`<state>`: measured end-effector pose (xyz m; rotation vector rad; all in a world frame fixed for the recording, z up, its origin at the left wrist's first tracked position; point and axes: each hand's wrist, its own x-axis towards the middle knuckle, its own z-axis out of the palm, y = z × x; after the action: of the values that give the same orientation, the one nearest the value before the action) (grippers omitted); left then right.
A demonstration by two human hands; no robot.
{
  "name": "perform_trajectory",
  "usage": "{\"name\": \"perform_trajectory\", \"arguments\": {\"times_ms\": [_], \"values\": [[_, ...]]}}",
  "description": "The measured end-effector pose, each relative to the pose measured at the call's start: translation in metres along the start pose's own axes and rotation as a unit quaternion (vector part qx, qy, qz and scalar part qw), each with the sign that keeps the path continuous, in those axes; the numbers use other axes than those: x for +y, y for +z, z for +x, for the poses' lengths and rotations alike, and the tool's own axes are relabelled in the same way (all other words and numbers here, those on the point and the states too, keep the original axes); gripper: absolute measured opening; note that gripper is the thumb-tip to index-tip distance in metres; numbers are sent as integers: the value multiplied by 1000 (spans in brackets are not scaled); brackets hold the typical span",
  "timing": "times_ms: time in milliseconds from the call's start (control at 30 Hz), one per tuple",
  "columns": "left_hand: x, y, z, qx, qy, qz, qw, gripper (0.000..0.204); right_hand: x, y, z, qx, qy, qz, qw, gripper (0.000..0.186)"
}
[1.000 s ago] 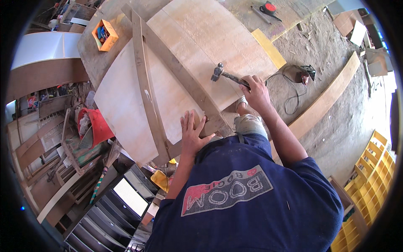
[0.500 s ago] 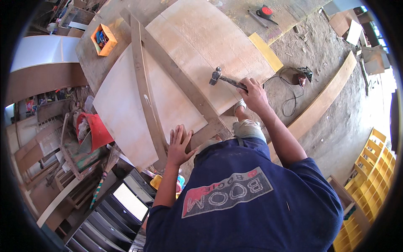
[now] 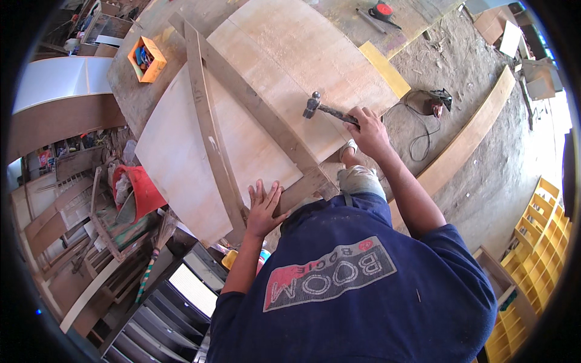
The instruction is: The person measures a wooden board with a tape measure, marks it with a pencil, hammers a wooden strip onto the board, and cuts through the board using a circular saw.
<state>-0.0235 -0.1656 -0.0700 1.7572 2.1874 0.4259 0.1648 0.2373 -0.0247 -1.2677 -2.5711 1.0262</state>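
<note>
My right hand (image 3: 366, 130) grips the dark handle of a ball-peen hammer (image 3: 312, 104), whose head hovers over the pale plywood panels (image 3: 315, 54). My left hand (image 3: 264, 209) lies with fingers outstretched on the near end of the wooden frame, where a short crosspiece (image 3: 296, 193) meets the longer strips. One long grey-brown batten (image 3: 260, 109) runs diagonally across the panels, and a narrower one (image 3: 206, 121) crosses beside it at the left. Whether my left fingertips touch the panel edge too, I cannot tell.
Around me are an orange box of small tools (image 3: 146, 59), a tape measure (image 3: 381, 11), a yellow board (image 3: 384, 68), a corded power tool (image 3: 437, 103), a long curved plank (image 3: 466, 139), a red bucket (image 3: 145, 196), a broom (image 3: 148, 266) and a yellow lattice piece (image 3: 535, 242).
My left hand has moved down and left along the near end of the wooden frame from where it was a second ago. The hammer in my right hand has barely moved.
</note>
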Motion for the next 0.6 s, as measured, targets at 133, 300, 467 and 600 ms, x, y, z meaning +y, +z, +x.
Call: {"name": "perform_trajectory", "arguments": {"times_ms": [133, 300, 467, 600], "values": [[3, -1, 3, -1, 3, -7, 1000, 98, 1, 1, 0, -1, -3, -2, 1000, 29], [3, 0, 2, -11, -8, -11, 1000, 96, -1, 0, -1, 0, 0, 5, 1000, 30], [5, 0, 3, -14, -22, -20, 999, 93, -3, -4, -1, -7, 4, 14, 1000, 29], [4, 1, 1, -14, -23, -24, 999, 93, -4, -4, -1, -5, 1, 23, 1000, 29]]}}
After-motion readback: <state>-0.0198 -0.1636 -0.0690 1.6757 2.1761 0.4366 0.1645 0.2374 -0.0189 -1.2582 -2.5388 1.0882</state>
